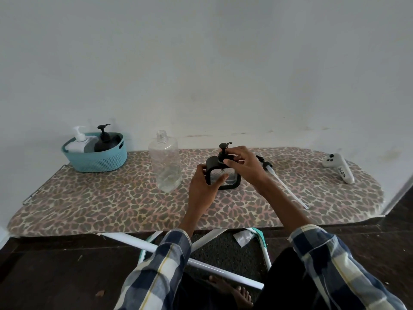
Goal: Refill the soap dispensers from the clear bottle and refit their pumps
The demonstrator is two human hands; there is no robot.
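while both checked sleeves [165, 260] reach in over the near edge of the leopard-print board [93, 204], a broad strip of bare cover lies between that edge and the work, widest on the near left. the left hand [204, 186] grips the near left side of the black-framed square dispenser [223, 175], thumb laid across its clear front, fingers wrapped round its left edge. the right hand [242, 165] comes over from the right and pinches the collar of the black pump [224, 149] seated in the dispenser's neck, thumb and fingers curled round it, the spout pointing right. the dispenser stands upright about mid-board, closer to the far edge than the near one. just left of it, apart from the left hand by a small gap, stands the clear bottle [166, 162], uncapped, with only a little liquid showing at its base. just right of the right wrist a loose pump with a long white tube [283, 182] lies slanting toward the near right. farther right, near the rounded end of the board, lies a white controller [338, 167]. at the far left corner a teal basket [98, 156] holds a white dispenser [81, 143] and a dark dispenser [105, 139], both with pumps on, against the wall [201, 63].
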